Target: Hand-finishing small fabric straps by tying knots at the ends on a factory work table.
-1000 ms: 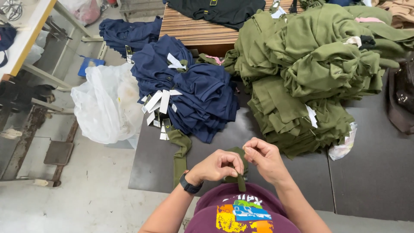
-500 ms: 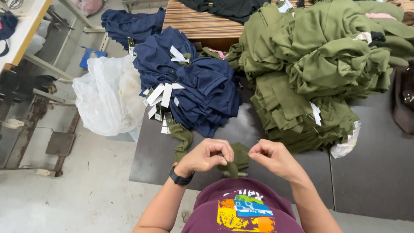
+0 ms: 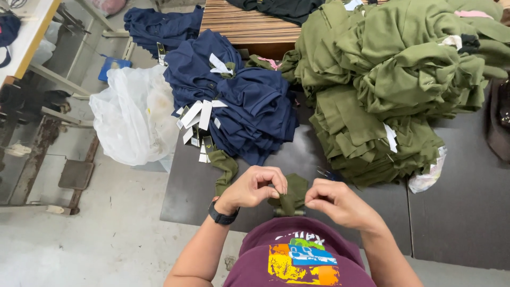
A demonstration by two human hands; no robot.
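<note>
- The left hand (image 3: 254, 187), with a black band at the wrist, pinches the small olive-green strip of knit fabric (image 3: 291, 194) between its curled thumb and fingertips; the fingers are closed tight on the cloth.
- The right hand (image 3: 334, 203) is loosely curled just beside the same strip, thumb and forefinger drawn together near its edge; whether they actually have hold of the cloth I cannot tell.
- The strip sits between the two hands, over the near edge of the dark grey matte table (image 3: 467, 212) and close to the person's maroon printed shirt (image 3: 297, 255). It looks bunched or folded, soft and limp.
- Judging progress: only this one small piece is in hand, so the work on it seems mid-way, neither laid flat nor set aside.
- A longer olive-green fabric band (image 3: 226, 169) hangs off the table's left edge, apart from the hands.
- Behind lie a heap of navy-blue knit garments (image 3: 249, 106) with white paper tags (image 3: 199, 116), and a much larger stack of olive-green folded garments (image 3: 382, 90), thick and creased.
- A crumpled translucent white plastic bag (image 3: 133, 119) stands on the concrete floor to the left.
</note>
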